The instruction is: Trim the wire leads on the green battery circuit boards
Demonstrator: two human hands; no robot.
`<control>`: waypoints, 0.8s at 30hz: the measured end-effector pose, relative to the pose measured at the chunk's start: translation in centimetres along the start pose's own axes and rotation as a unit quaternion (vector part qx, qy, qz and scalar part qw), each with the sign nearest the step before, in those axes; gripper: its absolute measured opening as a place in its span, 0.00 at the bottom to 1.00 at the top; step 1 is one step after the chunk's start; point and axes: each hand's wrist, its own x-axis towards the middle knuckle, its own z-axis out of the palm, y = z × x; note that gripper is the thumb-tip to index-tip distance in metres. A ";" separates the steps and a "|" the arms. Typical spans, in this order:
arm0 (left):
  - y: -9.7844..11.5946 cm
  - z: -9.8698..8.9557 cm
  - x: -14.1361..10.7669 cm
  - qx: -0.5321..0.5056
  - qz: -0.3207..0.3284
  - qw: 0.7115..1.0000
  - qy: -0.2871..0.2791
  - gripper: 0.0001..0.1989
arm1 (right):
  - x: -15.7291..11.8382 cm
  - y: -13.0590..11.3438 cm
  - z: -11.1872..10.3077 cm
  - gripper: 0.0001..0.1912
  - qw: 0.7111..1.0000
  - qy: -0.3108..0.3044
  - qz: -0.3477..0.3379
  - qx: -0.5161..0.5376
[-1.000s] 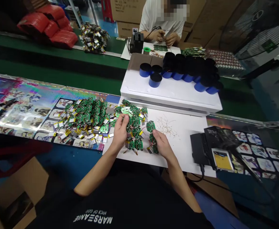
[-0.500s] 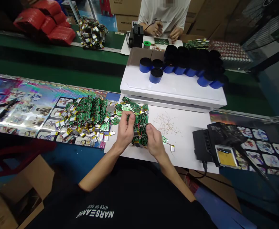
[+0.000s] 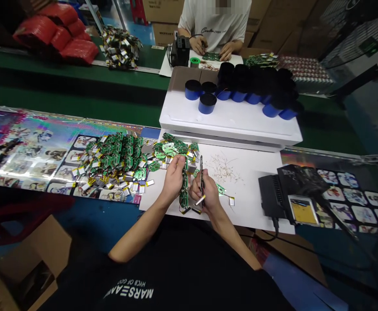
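Note:
My left hand (image 3: pixel 173 178) grips a green circuit board panel (image 3: pixel 184 190), held on edge over the white work surface. Just to its right, my right hand (image 3: pixel 206 190) has its fingers closed on a second board panel (image 3: pixel 201 175), also seen edge-on. A small silver battery (image 3: pixel 200 200) hangs by the right hand's fingers. Behind the hands lie loose green boards (image 3: pixel 169 148) with batteries. A large pile of boards with batteries (image 3: pixel 118 151) spreads out to the left. One loose battery (image 3: pixel 231 201) sits right of my right hand.
Blue cups with black tops (image 3: pixel 207 104) stand on a white foam block (image 3: pixel 228 125) behind. Wire scraps (image 3: pixel 224 168) lie on the white sheet. At the right is a black soldering station (image 3: pixel 275 196). Across the bench, a person (image 3: pixel 215 30) handles boards.
The boards between my hands have come apart into two panels, with a gap between them. Both panels are now edge-on. The view has shifted slightly.

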 end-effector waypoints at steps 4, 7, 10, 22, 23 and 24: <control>-0.9 -0.5 -0.3 0.026 0.025 0.999 0.023 0.21 | -0.2 -1.5 -2.4 0.36 0.999 -0.029 0.000 -0.026; -1.4 -0.9 -0.1 0.172 0.086 0.981 -0.007 0.16 | -0.1 -3.2 -4.9 0.32 0.997 -0.011 0.012 -0.079; -1.4 -1.1 1.0 0.303 0.172 0.935 -0.064 0.11 | 0.1 -5.1 -6.9 0.27 0.992 0.008 -0.009 -0.126; 7.9 -0.9 4.3 0.404 0.347 0.815 -0.229 0.17 | 0.7 -8.5 -5.3 0.07 0.920 -0.126 -0.101 -0.357; 7.8 -1.0 4.6 0.419 0.325 0.813 -0.242 0.18 | 0.9 -8.7 -4.9 0.05 0.921 -0.129 -0.105 -0.351; 7.6 -1.3 4.9 0.428 0.305 0.817 -0.239 0.20 | 1.0 -9.0 -4.7 0.05 0.926 -0.126 -0.105 -0.339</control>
